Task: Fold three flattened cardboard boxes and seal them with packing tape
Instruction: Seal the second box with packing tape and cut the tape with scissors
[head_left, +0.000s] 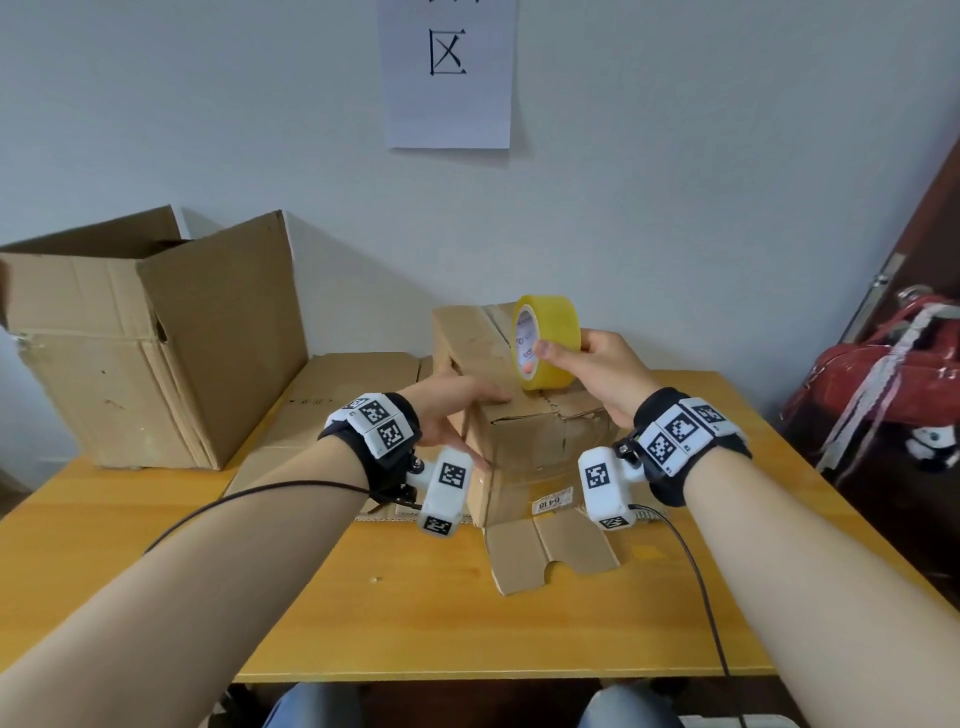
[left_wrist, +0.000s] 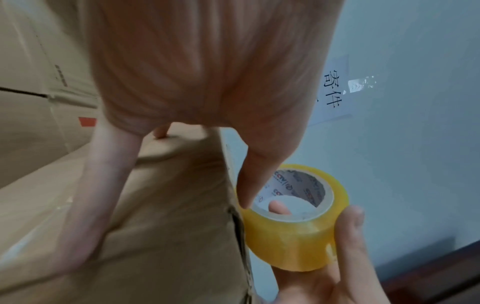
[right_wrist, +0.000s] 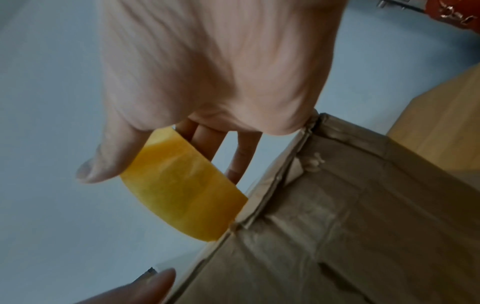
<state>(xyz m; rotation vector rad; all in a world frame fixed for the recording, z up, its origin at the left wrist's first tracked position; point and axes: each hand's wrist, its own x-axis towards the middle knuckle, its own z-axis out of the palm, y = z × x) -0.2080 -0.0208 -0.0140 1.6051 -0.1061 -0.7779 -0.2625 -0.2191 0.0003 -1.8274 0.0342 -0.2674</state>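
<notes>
A small brown cardboard box (head_left: 524, 441) stands in the middle of the table, its top flaps folded down. A yellow roll of packing tape (head_left: 548, 340) stands on edge on the box top, near the seam. My right hand (head_left: 563, 353) grips the roll, thumb (right_wrist: 103, 162) on its outer face and fingers through the core. My left hand (head_left: 467, 410) lies on the box top with straight fingers, its index finger (left_wrist: 255, 174) touching the tape roll (left_wrist: 293, 236). The left thumb runs down the box's side. A lower flap (head_left: 545, 556) lies out on the table in front.
A large open cardboard box (head_left: 156, 338) stands at the back left of the wooden table (head_left: 415, 623). Flattened cardboard (head_left: 337, 389) lies between it and the small box. A red bag (head_left: 883, 374) sits to the right, off the table. The wall is close behind.
</notes>
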